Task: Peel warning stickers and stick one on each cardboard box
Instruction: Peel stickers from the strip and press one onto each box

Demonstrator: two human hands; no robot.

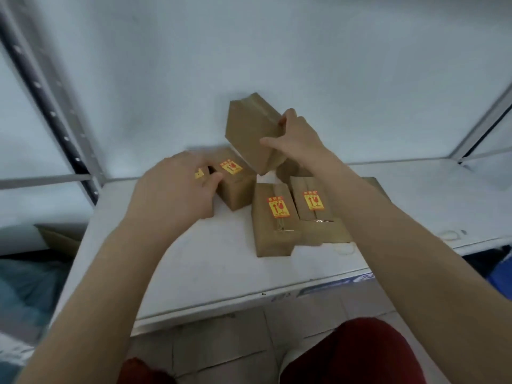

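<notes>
My right hand (297,137) grips a plain cardboard box (250,134), tilted and lifted above the others near the back wall; no sticker shows on its visible faces. My left hand (177,187) rests on a box mostly hidden beneath it, where a scrap of yellow sticker (199,173) shows by the fingers. Right beside it a box (235,184) carries a yellow and red warning sticker (230,167). Two more stickered boxes lie side by side in the middle, one (273,231) on the left and one (318,217) on the right.
The boxes lie on a white shelf board (194,261) with a chipped front edge. Metal shelf uprights stand at left (52,112) and right (482,126). An open carton (59,239) sits low at left. My red-clad knees (352,353) are below the shelf.
</notes>
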